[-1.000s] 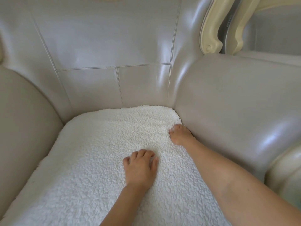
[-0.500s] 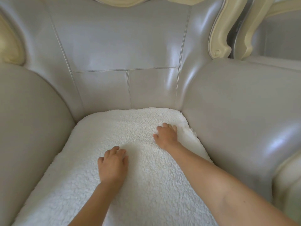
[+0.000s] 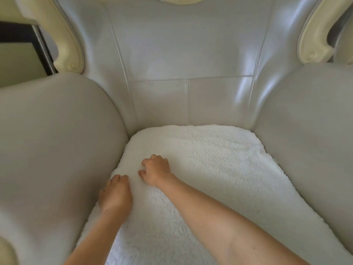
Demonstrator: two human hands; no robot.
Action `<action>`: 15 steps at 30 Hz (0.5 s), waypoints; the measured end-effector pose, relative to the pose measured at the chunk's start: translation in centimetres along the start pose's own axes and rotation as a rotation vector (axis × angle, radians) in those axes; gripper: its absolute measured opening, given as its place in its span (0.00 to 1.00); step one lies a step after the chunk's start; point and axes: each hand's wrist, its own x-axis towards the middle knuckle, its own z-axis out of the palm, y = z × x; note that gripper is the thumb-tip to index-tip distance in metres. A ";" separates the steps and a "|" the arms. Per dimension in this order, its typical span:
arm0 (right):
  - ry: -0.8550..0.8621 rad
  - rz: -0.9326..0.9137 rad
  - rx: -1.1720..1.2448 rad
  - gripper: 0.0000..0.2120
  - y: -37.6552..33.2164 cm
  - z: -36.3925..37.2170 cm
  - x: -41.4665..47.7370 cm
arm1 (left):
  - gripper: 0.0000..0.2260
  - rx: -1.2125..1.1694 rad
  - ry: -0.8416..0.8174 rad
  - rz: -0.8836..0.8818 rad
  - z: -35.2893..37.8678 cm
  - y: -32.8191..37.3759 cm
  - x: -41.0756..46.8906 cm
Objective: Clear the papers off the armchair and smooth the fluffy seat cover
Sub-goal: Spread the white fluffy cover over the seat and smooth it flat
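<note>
Both hands grip the fluffy seat cover [image 3: 210,169] on the armchair [image 3: 172,54] seat, fingers curled into the fleece. The left hand [image 3: 116,194] is at its left edge, the right hand [image 3: 156,171] just beyond. Most of the cover lies to their right, nearer the right hand. No papers show.

Soft, even daylight; pale glare streaks on the glossy grey leather backrest [image 3: 191,44], brightest far right; wide-angle bending at edges.

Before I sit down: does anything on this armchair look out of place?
Only a little: the fluffy seat cover bulges in a small ridge near the left armrest, between the left hand and the right hand, both curled into it.
</note>
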 end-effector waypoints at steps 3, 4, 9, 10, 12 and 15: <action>0.000 -0.034 -0.013 0.18 -1.7 0.9 1.1 | 0.12 0.042 -0.070 -0.040 -0.6 -1.5 0.2; 0.002 -0.049 -0.021 0.18 -2.2 1.0 1.3 | 0.12 0.049 -0.096 -0.037 -0.8 -1.6 0.2; -0.038 -0.085 -0.039 0.19 -5.9 2.0 2.8 | 0.13 0.172 -0.159 -0.035 -1.1 -2.0 0.9; -0.041 -0.077 -0.051 0.20 -6.3 2.2 3.0 | 0.15 0.193 -0.165 -0.041 -1.1 -2.0 1.0; -0.052 -0.064 -0.078 0.22 -7.3 2.7 3.3 | 0.19 0.224 -0.162 -0.048 -0.9 -2.3 1.2; -0.044 -0.020 -0.061 0.19 -8.2 3.2 3.5 | 0.20 0.270 -0.192 -0.043 -0.8 -2.6 1.3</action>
